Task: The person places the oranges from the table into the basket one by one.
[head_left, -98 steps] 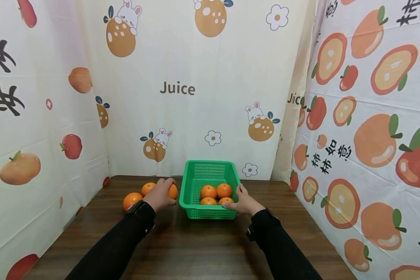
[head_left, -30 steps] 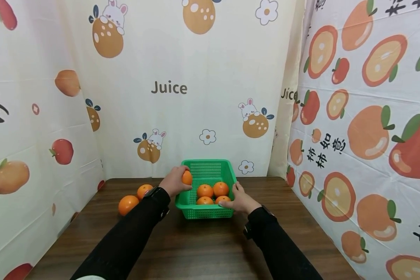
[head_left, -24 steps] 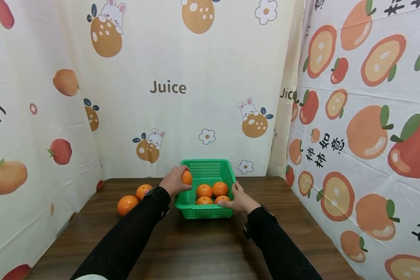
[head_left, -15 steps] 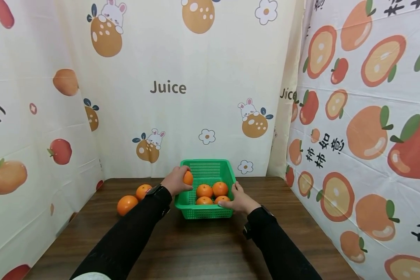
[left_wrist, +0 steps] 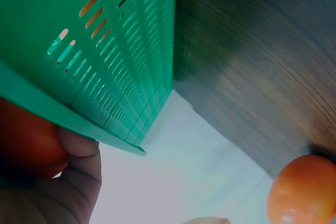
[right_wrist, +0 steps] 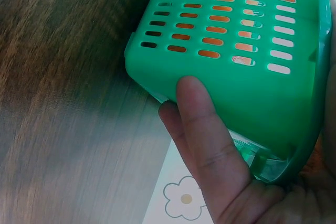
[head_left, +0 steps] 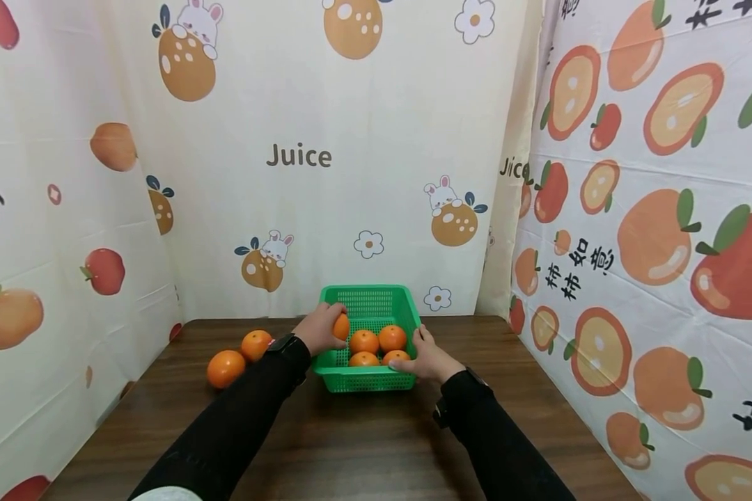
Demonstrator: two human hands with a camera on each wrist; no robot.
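Observation:
Between the thumb and fingers of my left hand [head_left: 318, 331] is an orange [head_left: 341, 327], low over the left side of a green plastic basket [head_left: 366, 382]. In the left wrist view this orange [left_wrist: 26, 140] shows just past the basket's rim, partly hidden by the hand. My right hand [head_left: 435, 360] grips the basket at its near right corner, thumb over the rim. The right wrist view shows its fingers [right_wrist: 197, 114] along the outside of the slotted wall [right_wrist: 231, 85]. Several oranges [head_left: 365, 342] lie together inside the basket, toward its right side.
On the dark wooden table [head_left: 351, 445], two more oranges, one nearer [head_left: 225, 369] and one farther [head_left: 255, 345], lie left of the basket beside my left forearm. Fruit-printed cloths [head_left: 376, 139] hang behind the table and along both sides.
My left hand has picked up an orange from the table on the left and carried it right over the basket, lately moving slightly lower and inward. The right hand keeps its hold.

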